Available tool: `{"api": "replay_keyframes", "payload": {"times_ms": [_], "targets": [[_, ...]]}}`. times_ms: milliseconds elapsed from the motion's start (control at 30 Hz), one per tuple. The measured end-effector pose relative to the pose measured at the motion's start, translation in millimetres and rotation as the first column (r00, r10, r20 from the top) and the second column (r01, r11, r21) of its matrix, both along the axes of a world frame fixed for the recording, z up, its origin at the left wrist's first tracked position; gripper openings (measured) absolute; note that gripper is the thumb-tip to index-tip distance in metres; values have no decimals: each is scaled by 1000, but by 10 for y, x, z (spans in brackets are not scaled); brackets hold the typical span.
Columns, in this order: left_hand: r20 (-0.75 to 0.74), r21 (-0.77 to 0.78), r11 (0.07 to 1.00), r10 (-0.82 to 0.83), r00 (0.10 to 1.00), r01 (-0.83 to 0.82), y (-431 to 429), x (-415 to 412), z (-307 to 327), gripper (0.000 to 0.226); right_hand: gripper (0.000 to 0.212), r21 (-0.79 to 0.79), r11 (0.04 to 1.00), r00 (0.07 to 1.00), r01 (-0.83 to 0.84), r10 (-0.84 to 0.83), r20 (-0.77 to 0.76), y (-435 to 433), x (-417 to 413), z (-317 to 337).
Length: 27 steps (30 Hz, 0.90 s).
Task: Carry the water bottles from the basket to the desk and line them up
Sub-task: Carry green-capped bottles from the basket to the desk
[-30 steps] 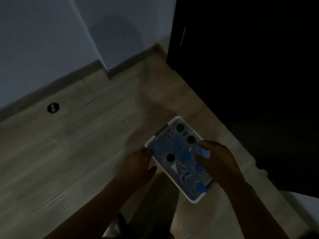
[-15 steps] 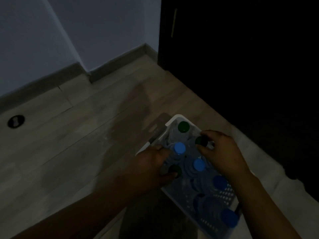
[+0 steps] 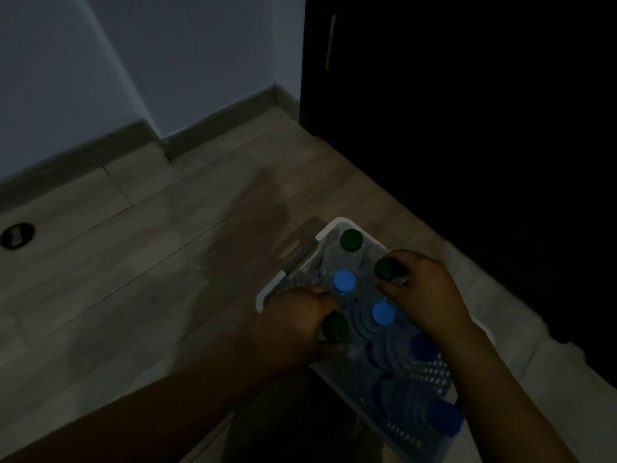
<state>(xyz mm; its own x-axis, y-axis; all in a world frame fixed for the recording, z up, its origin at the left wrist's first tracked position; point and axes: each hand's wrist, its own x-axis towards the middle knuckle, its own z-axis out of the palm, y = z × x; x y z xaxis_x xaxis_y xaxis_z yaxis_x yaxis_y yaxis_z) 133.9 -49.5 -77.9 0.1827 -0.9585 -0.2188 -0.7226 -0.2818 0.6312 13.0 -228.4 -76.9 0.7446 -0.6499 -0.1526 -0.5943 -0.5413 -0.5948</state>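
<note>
**Container.** The basket (image 3: 267, 297) is white plastic with perforated walls. It stands on the wood-plank floor (image 3: 133, 279), just beside a dark cabinet (image 3: 467, 128). All visible water bottles (image 3: 367, 324) are inside the basket, upright with caps up and packed against one another.

**Contents, far end to near end.**
- Far green-capped bottle (image 3: 351, 239): in the far corner, touched by neither hand.
- Right green-capped bottle (image 3: 384, 269): against the right side. The right hand (image 3: 424, 295) pinches its cap and neck, with fingers curled over the far side and the thumb on the near side.
- First blue-capped bottle (image 3: 344, 281) and second blue-capped bottle (image 3: 383, 313): in the middle, between the two hands.
- Near green-capped bottle (image 3: 335, 326): against the left wall. The left hand (image 3: 297, 325) is curled round its neck, with the forefinger beyond the cap and the thumb on the near side.
- Third blue-capped bottle (image 3: 423, 347) and fourth blue-capped bottle (image 3: 444, 417): at the near end, beside the right forearm and in deep shade.

The light is too dim to tell whether either gripped bottle is raised off the basket bottom.

**Surroundings.** A pale wall (image 3: 167, 61) with a grey skirting board (image 3: 217, 128) borders the floor. A round dark fitting (image 3: 16, 234) is set in the floor, well apart from the basket.
</note>
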Motion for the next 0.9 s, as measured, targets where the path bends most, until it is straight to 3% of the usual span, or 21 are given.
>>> {"api": "replay_keyframes", "payload": {"times_ms": [300, 533, 900], "targets": [[-42, 30, 999, 33, 999, -32, -3, -14, 61, 32, 31, -112, 994, 1000, 9, -11, -21, 13, -19, -54], [-13, 18, 1000, 1, 1000, -1, 20, -21, 96, 34, 32, -176, 982, 993, 62, -42, 114, 55, -77, 86], [-8, -143, 983, 112, 994, -113, 142, -73, 667, 33, 33, -152, 978, 967, 141, -103, 231, 231, -138, 799]]}}
